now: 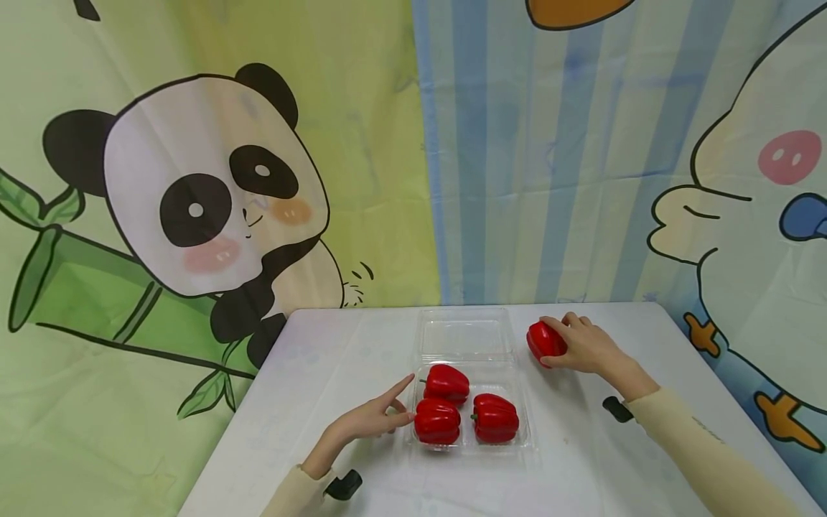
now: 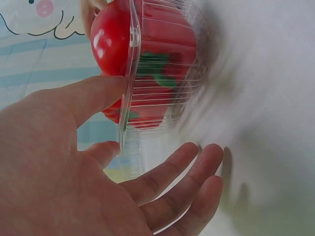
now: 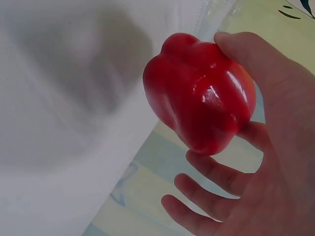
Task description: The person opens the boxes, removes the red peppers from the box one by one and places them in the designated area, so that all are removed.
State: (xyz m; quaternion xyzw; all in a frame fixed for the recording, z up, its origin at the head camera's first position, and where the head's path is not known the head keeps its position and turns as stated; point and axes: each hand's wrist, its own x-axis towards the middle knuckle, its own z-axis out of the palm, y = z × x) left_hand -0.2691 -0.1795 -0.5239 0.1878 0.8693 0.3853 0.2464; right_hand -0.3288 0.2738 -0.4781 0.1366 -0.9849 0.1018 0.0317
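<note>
A red bell pepper (image 1: 541, 340) is in my right hand (image 1: 591, 350), to the right of a clear plastic clamshell box (image 1: 494, 375). In the right wrist view, thumb and fingers grip the shiny pepper (image 3: 199, 96) over the white table, where its shadow falls. Three more red bell peppers lie in the box: one at the back left (image 1: 447, 384), one at the front left (image 1: 437, 422) and one at the front right (image 1: 495, 419). My left hand (image 1: 371, 418) is at the box's left side, fingers extended. Its fingertips meet the box rim (image 2: 131, 81) in the left wrist view.
The box's clear lid (image 1: 465, 337) lies folded back toward the far edge of the white table (image 1: 336, 359). Behind the table hangs a curtain (image 1: 381, 143) printed with a panda and other cartoon figures. Dark wrist straps (image 1: 344, 485) show on both arms.
</note>
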